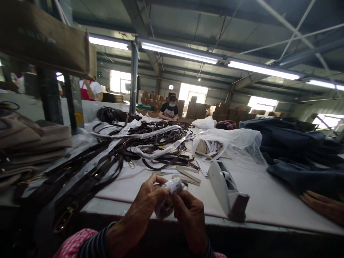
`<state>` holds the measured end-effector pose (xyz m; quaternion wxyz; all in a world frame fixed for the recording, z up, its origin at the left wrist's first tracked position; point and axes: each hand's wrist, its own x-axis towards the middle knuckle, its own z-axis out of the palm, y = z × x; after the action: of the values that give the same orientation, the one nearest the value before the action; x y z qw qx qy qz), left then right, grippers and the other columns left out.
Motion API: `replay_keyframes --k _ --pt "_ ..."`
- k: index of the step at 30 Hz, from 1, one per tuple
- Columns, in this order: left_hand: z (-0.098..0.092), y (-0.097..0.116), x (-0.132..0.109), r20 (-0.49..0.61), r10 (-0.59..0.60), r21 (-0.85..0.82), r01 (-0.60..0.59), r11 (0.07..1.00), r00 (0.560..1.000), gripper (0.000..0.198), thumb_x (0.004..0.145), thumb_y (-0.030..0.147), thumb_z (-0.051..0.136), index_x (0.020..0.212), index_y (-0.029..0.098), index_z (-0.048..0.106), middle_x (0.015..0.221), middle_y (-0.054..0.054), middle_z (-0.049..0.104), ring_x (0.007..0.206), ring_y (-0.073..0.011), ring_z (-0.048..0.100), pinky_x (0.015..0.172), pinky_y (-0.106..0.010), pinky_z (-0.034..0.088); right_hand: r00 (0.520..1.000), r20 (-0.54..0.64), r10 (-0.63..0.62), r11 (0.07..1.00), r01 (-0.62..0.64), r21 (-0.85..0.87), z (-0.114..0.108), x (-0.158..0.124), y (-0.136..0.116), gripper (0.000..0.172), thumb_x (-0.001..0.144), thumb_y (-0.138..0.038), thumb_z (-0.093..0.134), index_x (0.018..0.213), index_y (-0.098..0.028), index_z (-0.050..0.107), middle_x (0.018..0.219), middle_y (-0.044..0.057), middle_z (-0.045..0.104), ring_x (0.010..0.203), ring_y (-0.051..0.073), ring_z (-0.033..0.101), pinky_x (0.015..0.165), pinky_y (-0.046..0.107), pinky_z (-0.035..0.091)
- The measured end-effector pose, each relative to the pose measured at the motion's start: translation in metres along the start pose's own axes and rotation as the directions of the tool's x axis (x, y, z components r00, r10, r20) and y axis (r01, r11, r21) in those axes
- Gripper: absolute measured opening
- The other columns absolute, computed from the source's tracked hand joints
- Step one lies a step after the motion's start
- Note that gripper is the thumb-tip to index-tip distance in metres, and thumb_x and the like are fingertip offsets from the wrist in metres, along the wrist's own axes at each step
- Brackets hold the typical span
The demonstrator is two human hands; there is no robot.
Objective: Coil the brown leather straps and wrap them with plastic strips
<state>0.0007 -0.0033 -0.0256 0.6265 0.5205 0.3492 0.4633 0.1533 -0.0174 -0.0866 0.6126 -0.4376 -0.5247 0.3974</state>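
My left hand (146, 200) and my right hand (189, 211) meet just above the near edge of the white worktable (263, 193). Both pinch a small piece wrapped in clear plastic film (172, 188), with a dark strap part hanging below it between my palms. My fingers are curled round it. A heap of dark brown straps with brass buckles (120, 150) lies to the left and behind my hands, partly wrapped in plastic.
A grey tape dispenser (225, 186) stands right of my hands. A clear bag of paper strips (225, 143) sits behind it. Dark blue fabric (298, 150) is piled at right, tan bags (29, 143) at left. Another person's hand (325, 206) rests far right. Seated workers and cardboard boxes fill the background.
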Motion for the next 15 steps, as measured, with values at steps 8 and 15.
replay_keyframes --k 8,15 --pt "-0.009 0.001 -0.016 0.001 -0.063 0.103 0.063 0.993 0.998 0.033 0.087 0.047 0.070 0.096 0.022 0.050 0.076 0.002 0.067 0.067 -0.0159 0.062 0.058 -0.024 0.044 0.651 0.357 -0.670 0.356 0.704 -0.615 -0.011 -0.007 -0.036 0.027 0.101 -0.021 0.057 0.126 -0.018 0.067 0.088 0.008 0.070 0.078 0.023 0.067 0.063 0.031 0.053" --pt "-0.034 -0.017 -0.032 0.075 -0.113 0.220 0.094 0.971 0.991 0.040 0.080 0.045 0.076 0.092 0.024 0.043 0.068 0.006 0.057 0.059 -0.0119 0.050 0.058 -0.024 0.036 0.394 0.512 -0.763 -0.085 0.725 -0.683 0.017 -0.002 -0.010 0.024 0.093 -0.006 0.052 0.109 -0.012 0.069 0.081 0.011 0.071 0.071 0.026 0.067 0.056 0.034 0.049"
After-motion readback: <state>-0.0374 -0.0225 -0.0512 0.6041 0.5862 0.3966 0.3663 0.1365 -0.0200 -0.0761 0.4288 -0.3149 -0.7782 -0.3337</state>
